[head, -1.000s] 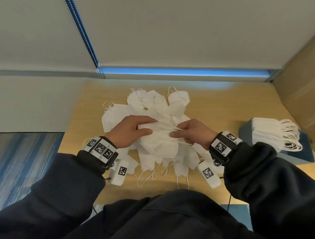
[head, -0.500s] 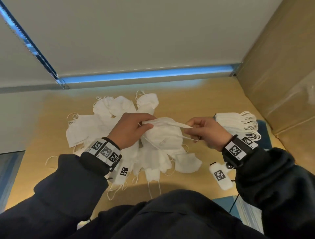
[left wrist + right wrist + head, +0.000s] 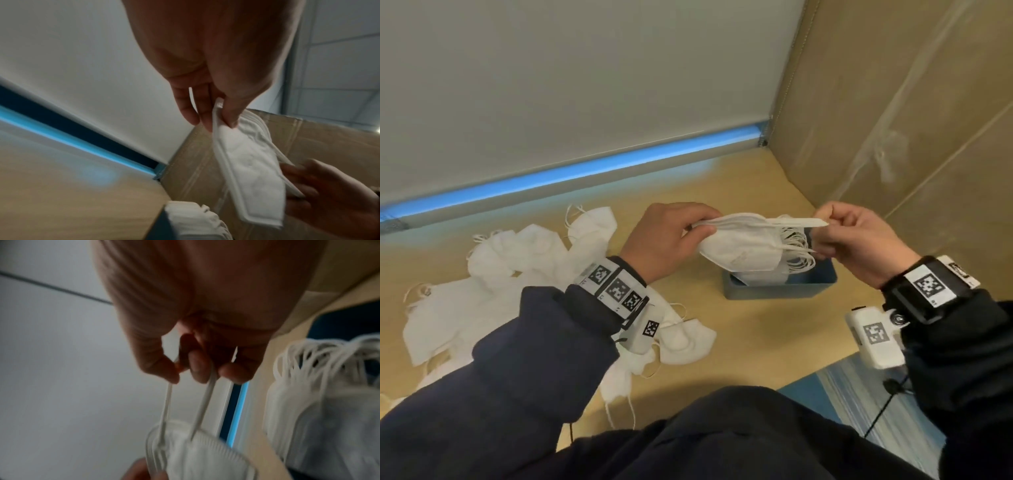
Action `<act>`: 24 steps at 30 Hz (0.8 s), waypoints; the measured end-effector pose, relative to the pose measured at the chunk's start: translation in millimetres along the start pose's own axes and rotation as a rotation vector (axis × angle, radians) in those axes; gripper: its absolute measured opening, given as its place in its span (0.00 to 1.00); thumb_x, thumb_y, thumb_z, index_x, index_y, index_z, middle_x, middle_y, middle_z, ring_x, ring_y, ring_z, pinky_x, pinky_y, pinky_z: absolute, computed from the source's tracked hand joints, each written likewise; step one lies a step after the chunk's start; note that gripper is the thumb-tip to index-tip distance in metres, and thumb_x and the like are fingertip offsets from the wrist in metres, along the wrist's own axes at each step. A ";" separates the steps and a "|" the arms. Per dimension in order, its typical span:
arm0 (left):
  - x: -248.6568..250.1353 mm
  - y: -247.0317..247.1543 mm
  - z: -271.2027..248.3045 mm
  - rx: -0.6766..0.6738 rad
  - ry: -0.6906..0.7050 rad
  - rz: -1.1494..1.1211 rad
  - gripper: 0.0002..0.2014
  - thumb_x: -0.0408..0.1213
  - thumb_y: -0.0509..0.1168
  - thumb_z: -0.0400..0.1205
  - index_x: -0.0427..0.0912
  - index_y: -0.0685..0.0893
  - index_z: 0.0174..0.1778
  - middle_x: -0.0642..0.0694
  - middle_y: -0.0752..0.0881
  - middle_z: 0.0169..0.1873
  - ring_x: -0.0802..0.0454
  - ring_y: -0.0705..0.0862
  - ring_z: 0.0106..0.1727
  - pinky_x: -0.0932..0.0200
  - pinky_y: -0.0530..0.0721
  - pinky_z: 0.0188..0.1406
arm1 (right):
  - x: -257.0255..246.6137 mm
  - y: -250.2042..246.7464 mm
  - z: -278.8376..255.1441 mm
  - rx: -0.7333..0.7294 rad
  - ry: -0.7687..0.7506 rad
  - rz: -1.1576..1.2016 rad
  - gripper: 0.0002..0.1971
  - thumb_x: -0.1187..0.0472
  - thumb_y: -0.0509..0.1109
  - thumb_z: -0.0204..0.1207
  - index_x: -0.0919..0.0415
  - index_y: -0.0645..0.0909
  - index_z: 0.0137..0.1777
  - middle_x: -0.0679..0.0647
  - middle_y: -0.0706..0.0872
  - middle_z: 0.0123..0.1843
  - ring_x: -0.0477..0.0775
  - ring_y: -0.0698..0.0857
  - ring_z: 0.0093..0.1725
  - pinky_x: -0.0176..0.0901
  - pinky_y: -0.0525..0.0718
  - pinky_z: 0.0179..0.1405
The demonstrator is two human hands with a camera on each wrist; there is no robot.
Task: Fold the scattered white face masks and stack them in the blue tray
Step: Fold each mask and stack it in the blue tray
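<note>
A folded white face mask [image 3: 743,245] hangs in the air just above the blue tray [image 3: 779,289]. My left hand [image 3: 671,236] pinches its left end between thumb and fingers [image 3: 207,120]. My right hand [image 3: 856,236] grips its ear loops [image 3: 205,400], pulled taut from the mask's right end. The tray holds a stack of folded masks [image 3: 320,415], mostly hidden behind the held mask in the head view. A loose pile of white masks [image 3: 517,274] lies on the wooden table to the left.
A large cardboard box [image 3: 914,120] stands close behind and right of the tray. A grey partition wall with a blue strip [image 3: 585,171] runs along the table's far edge. Bare table [image 3: 774,335] lies in front of the tray. Blue carpet [image 3: 842,394] shows bottom right.
Both hands have carried the folded mask to the right, from above the loose pile to above the blue tray. The head view has swung right with them.
</note>
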State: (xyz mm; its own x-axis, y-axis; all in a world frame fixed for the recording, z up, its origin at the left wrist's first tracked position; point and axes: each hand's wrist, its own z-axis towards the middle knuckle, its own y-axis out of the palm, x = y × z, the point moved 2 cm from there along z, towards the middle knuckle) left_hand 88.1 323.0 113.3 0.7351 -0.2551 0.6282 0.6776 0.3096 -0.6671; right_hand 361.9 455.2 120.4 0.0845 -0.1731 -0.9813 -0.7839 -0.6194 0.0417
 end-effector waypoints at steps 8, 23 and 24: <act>5.9 88.9 17.7 -0.153 -0.026 0.113 0.11 0.37 0.67 0.86 0.42 0.91 0.60 0.46 0.93 0.52 0.45 0.89 0.51 0.54 0.84 0.54 | 42.5 -50.1 12.8 0.247 0.100 -0.357 0.03 0.70 0.79 0.74 0.67 0.88 0.44 0.63 0.91 0.40 0.54 0.87 0.39 0.53 0.86 0.50; -24.9 118.2 2.5 -0.076 -0.308 0.194 0.10 0.40 0.76 0.77 0.50 0.84 0.51 0.54 0.85 0.46 0.51 0.84 0.48 0.49 0.80 0.54 | 71.6 -59.5 24.6 0.307 -0.008 -0.805 0.15 0.53 0.87 0.66 0.49 0.88 0.50 0.46 0.86 0.44 0.39 0.78 0.37 0.34 0.72 0.36; -26.4 110.4 -2.7 -0.027 -0.348 0.125 0.09 0.39 0.77 0.76 0.50 0.85 0.49 0.55 0.85 0.44 0.53 0.84 0.45 0.52 0.82 0.51 | 67.5 -51.2 24.4 0.316 -0.067 -0.791 0.14 0.53 0.86 0.67 0.48 0.88 0.50 0.45 0.86 0.44 0.40 0.78 0.36 0.36 0.73 0.36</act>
State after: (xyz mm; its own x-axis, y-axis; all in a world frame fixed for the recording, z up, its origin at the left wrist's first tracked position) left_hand 143.5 361.5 22.0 0.7632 0.1118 0.6364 0.5867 0.2930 -0.7550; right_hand 392.7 493.9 47.5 0.6505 0.2721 -0.7091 -0.6453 -0.2943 -0.7049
